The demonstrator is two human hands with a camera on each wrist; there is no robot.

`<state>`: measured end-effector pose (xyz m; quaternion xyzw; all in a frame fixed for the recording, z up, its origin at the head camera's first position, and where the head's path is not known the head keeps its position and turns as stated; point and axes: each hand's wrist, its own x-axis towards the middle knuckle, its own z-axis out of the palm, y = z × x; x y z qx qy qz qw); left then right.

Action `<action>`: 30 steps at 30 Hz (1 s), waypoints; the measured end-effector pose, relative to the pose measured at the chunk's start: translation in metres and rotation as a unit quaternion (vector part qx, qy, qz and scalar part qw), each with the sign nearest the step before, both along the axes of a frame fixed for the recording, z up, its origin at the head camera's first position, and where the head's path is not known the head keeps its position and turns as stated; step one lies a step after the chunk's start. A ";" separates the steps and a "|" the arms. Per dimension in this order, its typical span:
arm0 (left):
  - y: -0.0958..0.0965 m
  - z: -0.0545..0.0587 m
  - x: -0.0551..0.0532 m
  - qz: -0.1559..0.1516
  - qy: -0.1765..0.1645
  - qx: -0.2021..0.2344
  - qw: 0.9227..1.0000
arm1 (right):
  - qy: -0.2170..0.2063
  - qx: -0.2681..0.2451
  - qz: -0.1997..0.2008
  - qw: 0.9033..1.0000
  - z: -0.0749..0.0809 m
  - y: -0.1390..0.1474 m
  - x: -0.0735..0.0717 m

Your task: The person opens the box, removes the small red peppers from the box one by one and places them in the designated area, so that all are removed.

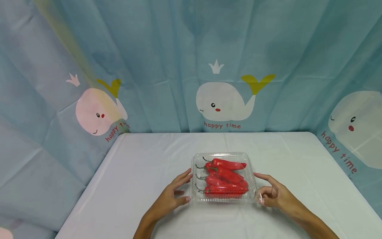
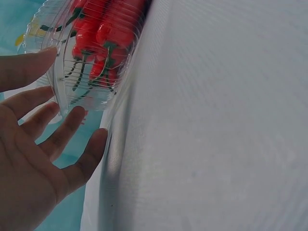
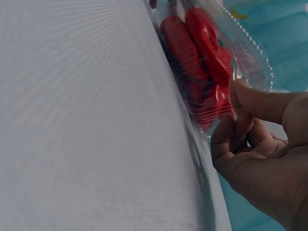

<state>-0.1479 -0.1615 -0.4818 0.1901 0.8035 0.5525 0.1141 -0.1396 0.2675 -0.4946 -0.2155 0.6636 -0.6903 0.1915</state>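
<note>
A clear plastic clamshell box [image 1: 222, 200] sits on the white table, with several red chili peppers [image 1: 228, 176] inside. Their dark green stems point left in the head view. My left hand [image 1: 173, 196] is at the box's left side, fingers spread and fairly straight, with the thumb and fingertips right at the edge. In the left wrist view, that thumb [image 2: 29, 67] overlaps the ridged rim. At the near right corner, my right hand [image 1: 276, 194] pinches the box's rim between thumb and curled fingers. Its index finger reaches along the right side.
The white table [image 1: 143, 166] extends around the box on all sides. Behind it and to both sides hangs a blue curtain [image 1: 167, 66] printed with white whales and "happy time" lettering.
</note>
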 end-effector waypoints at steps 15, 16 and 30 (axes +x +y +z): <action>0.000 0.000 0.001 0.003 -0.001 -0.007 1.000 | -0.016 0.015 -0.005 1.000 0.002 0.003 0.000; 0.000 0.000 0.001 0.004 -0.001 -0.008 1.000 | -0.016 0.015 -0.004 1.000 0.002 0.003 0.000; -0.001 0.000 -0.001 -0.002 0.003 0.002 1.000 | -0.024 0.038 -0.036 0.998 0.007 0.002 0.000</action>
